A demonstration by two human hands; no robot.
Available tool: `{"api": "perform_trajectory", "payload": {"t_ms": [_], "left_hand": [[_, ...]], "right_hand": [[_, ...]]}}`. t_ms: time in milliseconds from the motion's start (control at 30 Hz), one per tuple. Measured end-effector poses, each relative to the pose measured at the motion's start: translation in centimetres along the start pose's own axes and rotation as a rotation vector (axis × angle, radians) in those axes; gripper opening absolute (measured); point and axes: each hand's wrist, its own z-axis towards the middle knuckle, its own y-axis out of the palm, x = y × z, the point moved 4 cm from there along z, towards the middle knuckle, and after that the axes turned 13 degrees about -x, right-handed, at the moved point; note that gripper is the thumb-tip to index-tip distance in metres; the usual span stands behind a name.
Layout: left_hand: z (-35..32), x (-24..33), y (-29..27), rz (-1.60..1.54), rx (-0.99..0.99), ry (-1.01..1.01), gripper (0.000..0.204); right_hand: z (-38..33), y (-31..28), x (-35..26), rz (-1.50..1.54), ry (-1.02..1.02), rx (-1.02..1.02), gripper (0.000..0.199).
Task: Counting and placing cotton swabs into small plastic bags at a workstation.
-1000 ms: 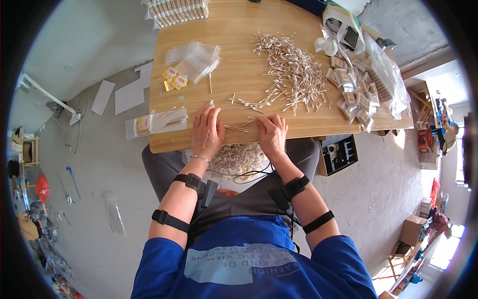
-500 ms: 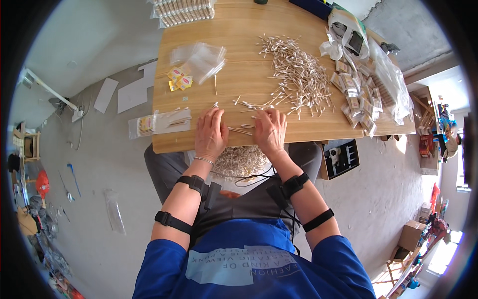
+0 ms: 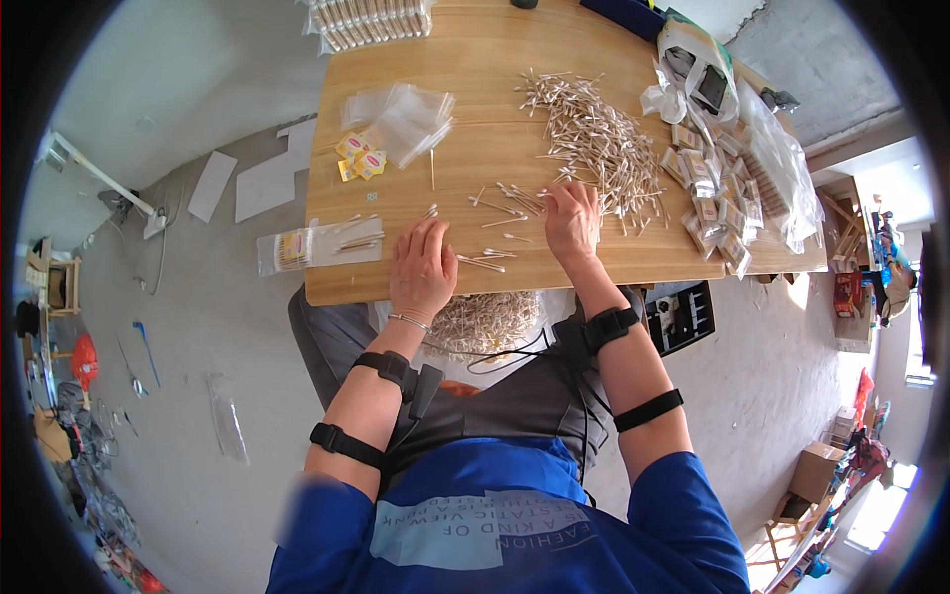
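Head view: right hand [image 3: 572,224] fingers pinch cotton swabs [image 3: 602,148]; left hand [image 3: 423,269] rests flat beside them.

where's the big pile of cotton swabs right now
In the head view the pile of cotton swabs lies on the wooden table, right of centre, just beyond the right hand and left of the small packets.
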Motion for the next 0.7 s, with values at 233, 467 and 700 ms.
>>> {"api": "perform_trajectory", "payload": {"t_ms": [233, 467, 700], "left_hand": [[-0.2, -0.2, -0.2, 0.002, 0.017, 0.006, 0.036], [-0.1, 0.1, -0.5, -0.034, 0.022, 0.023, 0.036], [-0.2, -0.1, -0.3, -0.003, 0.019, 0.005, 0.036]], "right_hand": [[-2.7, 0.2, -3.5, 0.027, -0.103, 0.034, 0.024], [-4.3, 0.7, -3.8, 0.134, -0.089, 0.022, 0.023], [-3.4, 0.2, -3.9, 0.115, -0.073, 0.009, 0.019]]}}
